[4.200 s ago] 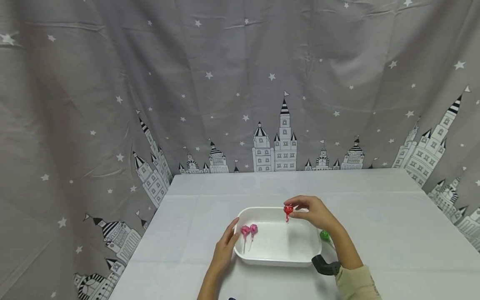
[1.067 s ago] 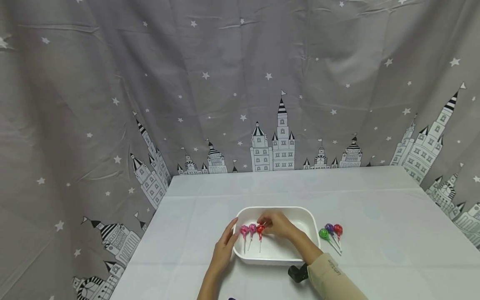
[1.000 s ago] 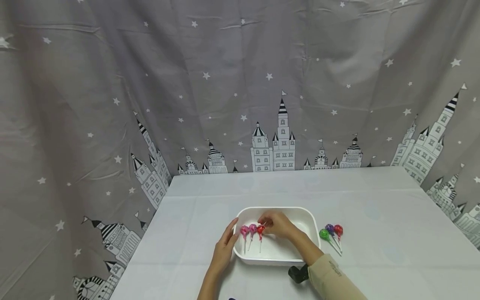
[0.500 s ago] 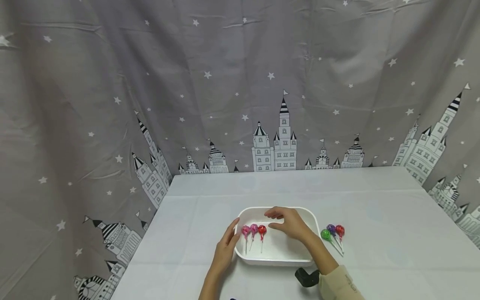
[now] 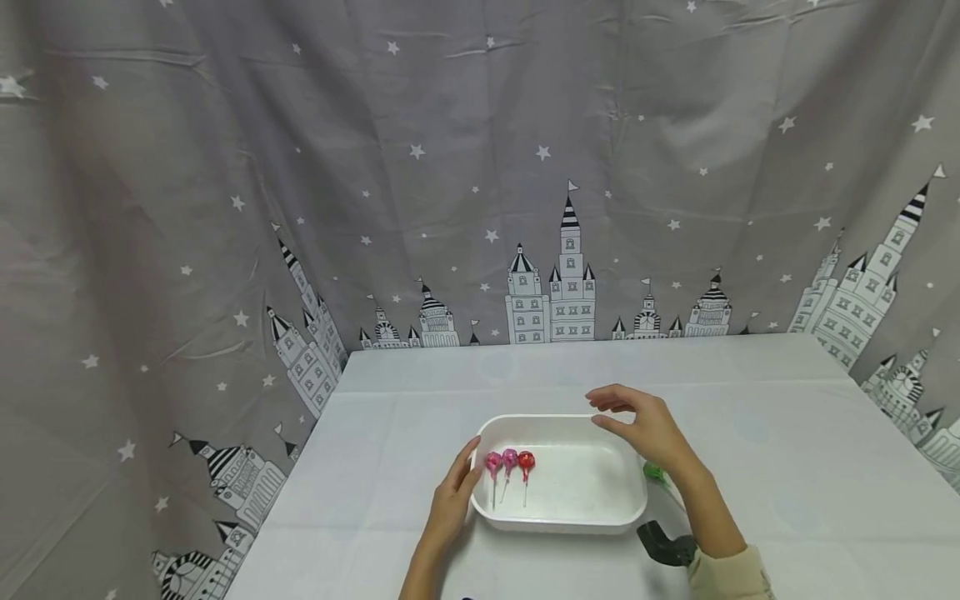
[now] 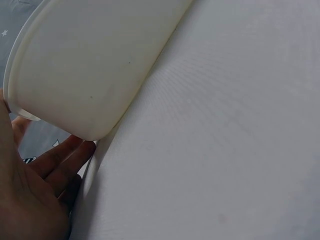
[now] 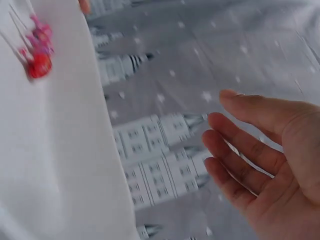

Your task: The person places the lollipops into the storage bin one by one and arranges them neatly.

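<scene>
My left hand (image 5: 450,496) holds the left end of the white tray (image 5: 592,527), its thumb and index finger at the rim. In the left wrist view, other fingers (image 6: 65,162) touch the tray's outer wall low down. Inside the tray, at the left, lie two pink lollipops (image 5: 492,465) and a red lollipop (image 5: 527,461) side by side, sticks toward me. My right hand (image 5: 645,425) hovers over the tray's far right corner, thumb and fingers apart, holding nothing. Just right of the tray is a green lollipop (image 5: 652,471), partly behind my right forearm.
A white cloth (image 5: 390,450) covers the table. Behind it hangs a grey curtain (image 5: 450,167) printed with castles and stars. A black wrist mount (image 5: 663,546) sits below my right wrist, near the tray's front right corner.
The red lollipop has been set down beside the pink ones and released. My right hand has risen and moved right, and its forearm now hides the purple lollipop and another red one outside the tray.
</scene>
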Action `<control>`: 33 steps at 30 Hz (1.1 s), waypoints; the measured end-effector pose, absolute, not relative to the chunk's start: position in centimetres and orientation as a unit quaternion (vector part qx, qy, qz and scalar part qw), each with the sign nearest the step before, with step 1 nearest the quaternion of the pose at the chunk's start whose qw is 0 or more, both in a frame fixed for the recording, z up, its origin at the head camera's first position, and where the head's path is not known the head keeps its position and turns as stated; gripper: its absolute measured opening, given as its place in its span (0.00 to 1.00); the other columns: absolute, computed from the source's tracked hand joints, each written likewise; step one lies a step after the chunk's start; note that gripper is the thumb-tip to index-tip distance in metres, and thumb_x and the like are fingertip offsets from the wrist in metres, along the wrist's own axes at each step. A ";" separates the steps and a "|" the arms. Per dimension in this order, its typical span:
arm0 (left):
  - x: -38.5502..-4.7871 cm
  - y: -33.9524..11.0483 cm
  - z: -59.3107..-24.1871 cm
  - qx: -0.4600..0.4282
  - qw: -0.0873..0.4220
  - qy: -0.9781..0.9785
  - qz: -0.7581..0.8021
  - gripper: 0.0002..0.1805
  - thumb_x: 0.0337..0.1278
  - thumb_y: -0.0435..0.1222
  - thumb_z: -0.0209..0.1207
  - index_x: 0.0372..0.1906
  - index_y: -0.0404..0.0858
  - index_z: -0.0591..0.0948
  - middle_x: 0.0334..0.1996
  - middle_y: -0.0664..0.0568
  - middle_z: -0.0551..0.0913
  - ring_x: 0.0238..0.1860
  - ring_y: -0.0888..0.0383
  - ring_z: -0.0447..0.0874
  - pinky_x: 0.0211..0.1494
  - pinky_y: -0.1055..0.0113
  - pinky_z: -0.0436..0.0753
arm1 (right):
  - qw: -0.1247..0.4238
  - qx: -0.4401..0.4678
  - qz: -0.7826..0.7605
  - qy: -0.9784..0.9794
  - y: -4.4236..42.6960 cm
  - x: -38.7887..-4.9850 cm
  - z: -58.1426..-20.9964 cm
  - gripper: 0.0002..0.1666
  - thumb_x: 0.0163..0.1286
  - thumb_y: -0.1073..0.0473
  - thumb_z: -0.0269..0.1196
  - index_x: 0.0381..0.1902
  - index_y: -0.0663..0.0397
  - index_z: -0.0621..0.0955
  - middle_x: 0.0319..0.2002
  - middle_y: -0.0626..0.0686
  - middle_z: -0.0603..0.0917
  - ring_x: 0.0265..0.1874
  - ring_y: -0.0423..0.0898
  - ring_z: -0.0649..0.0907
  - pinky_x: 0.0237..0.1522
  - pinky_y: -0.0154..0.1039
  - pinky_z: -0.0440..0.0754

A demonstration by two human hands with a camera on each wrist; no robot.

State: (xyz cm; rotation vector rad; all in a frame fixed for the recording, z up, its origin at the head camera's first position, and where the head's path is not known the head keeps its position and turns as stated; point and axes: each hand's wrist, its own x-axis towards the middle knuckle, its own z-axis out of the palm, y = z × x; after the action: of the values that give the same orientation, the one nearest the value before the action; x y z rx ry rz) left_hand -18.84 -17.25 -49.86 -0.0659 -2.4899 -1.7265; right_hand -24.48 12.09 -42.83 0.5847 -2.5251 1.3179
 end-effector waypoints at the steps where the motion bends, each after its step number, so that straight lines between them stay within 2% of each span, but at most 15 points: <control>1: -18.9 -17.2 -49.9 -0.020 0.056 -0.821 -0.568 0.24 0.67 0.41 0.49 0.66 0.45 0.67 0.64 0.39 0.64 0.62 0.35 0.62 0.61 0.41 0.62 | 0.124 0.192 0.450 -0.863 12.8 -24.4 -42.8 0.17 0.59 0.57 0.66 0.47 0.50 0.80 0.44 0.50 0.83 0.43 0.49 0.81 0.48 0.48 0.78; 5: -18.9 -17.2 -49.8 -0.013 0.058 -0.823 -0.564 0.23 0.66 0.41 0.49 0.65 0.45 0.68 0.63 0.39 0.66 0.62 0.36 0.63 0.61 0.41 0.62 | 0.149 0.169 0.463 -0.858 15.2 -24.2 -43.3 0.18 0.60 0.55 0.65 0.48 0.52 0.79 0.44 0.53 0.83 0.43 0.52 0.81 0.46 0.53 0.79; 8: -19.0 -17.3 -50.0 -0.017 0.060 -0.822 -0.567 0.23 0.66 0.40 0.49 0.65 0.44 0.68 0.63 0.38 0.66 0.62 0.35 0.63 0.61 0.40 0.62 | 0.161 0.154 0.483 -0.846 16.9 -23.9 -43.9 0.18 0.61 0.56 0.65 0.48 0.54 0.80 0.44 0.53 0.83 0.42 0.49 0.81 0.44 0.46 0.81; 12: -19.7 -17.6 -51.5 -0.019 0.063 -0.818 -0.571 0.23 0.66 0.42 0.49 0.66 0.48 0.67 0.64 0.39 0.65 0.62 0.36 0.63 0.60 0.39 0.62 | 0.161 0.131 0.506 -0.837 19.0 -23.9 -45.6 0.19 0.62 0.53 0.64 0.49 0.55 0.79 0.45 0.55 0.82 0.42 0.47 0.81 0.43 0.29 0.79; 14: -20.2 -17.8 -52.5 -0.017 0.062 -0.819 -0.570 0.24 0.66 0.44 0.49 0.66 0.51 0.67 0.64 0.41 0.65 0.62 0.37 0.63 0.60 0.40 0.63 | 0.161 0.128 0.515 -0.832 20.5 -24.5 -47.5 0.19 0.62 0.54 0.64 0.50 0.55 0.79 0.46 0.56 0.81 0.43 0.45 0.80 0.43 0.25 0.77; 19: -21.0 -18.3 -54.1 -0.017 0.061 -0.821 -0.567 0.24 0.65 0.49 0.50 0.65 0.57 0.67 0.65 0.46 0.65 0.63 0.40 0.62 0.61 0.42 0.63 | 0.187 0.098 0.495 -0.843 23.6 -26.0 -53.0 0.19 0.62 0.51 0.64 0.51 0.46 0.79 0.46 0.48 0.80 0.41 0.31 0.78 0.39 0.18 0.74; 23: -21.0 -18.4 -54.3 -0.022 0.063 -0.816 -0.574 0.24 0.65 0.47 0.49 0.66 0.55 0.66 0.65 0.46 0.64 0.63 0.39 0.62 0.62 0.42 0.63 | 0.161 0.055 0.487 -0.857 23.9 -24.8 -53.0 0.22 0.62 0.50 0.64 0.51 0.53 0.78 0.47 0.54 0.81 0.40 0.31 0.78 0.40 0.24 0.77; 26: -21.0 -18.4 -54.3 -0.023 0.062 -0.812 -0.579 0.24 0.66 0.47 0.49 0.66 0.54 0.66 0.66 0.46 0.64 0.64 0.38 0.61 0.62 0.41 0.61 | 0.121 0.036 0.487 -0.864 23.7 -23.5 -52.0 0.24 0.63 0.52 0.63 0.53 0.60 0.77 0.49 0.62 0.80 0.40 0.32 0.78 0.43 0.38 0.80; 28: -20.9 -18.3 -54.2 -0.022 0.061 -0.814 -0.577 0.24 0.66 0.47 0.49 0.66 0.54 0.66 0.66 0.45 0.64 0.63 0.38 0.61 0.61 0.40 0.61 | 0.099 0.025 0.479 -0.872 23.5 -22.8 -51.6 0.25 0.63 0.51 0.62 0.54 0.60 0.76 0.50 0.62 0.79 0.41 0.34 0.78 0.46 0.47 0.79; 30: -20.9 -18.4 -54.2 -0.021 0.059 -0.818 -0.571 0.24 0.66 0.48 0.48 0.66 0.56 0.66 0.65 0.45 0.64 0.63 0.39 0.62 0.61 0.40 0.62 | 0.083 0.022 0.478 -0.874 23.5 -22.5 -51.6 0.25 0.64 0.52 0.62 0.55 0.60 0.76 0.51 0.62 0.79 0.43 0.40 0.79 0.48 0.52 0.77; 33: -20.9 -18.3 -54.1 -0.021 0.057 -0.824 -0.563 0.24 0.65 0.50 0.48 0.65 0.57 0.66 0.65 0.46 0.64 0.64 0.40 0.62 0.62 0.41 0.62 | 0.072 0.031 0.476 -0.876 23.6 -22.5 -52.1 0.25 0.64 0.53 0.62 0.55 0.61 0.75 0.51 0.62 0.79 0.45 0.49 0.80 0.48 0.53 0.76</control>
State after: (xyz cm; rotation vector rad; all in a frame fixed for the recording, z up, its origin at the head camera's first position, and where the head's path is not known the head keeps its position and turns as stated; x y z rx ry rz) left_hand -20.95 -18.35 -54.13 -0.0637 -2.4987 -1.7072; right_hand -22.48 23.63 -52.11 0.0924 -2.6313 1.4315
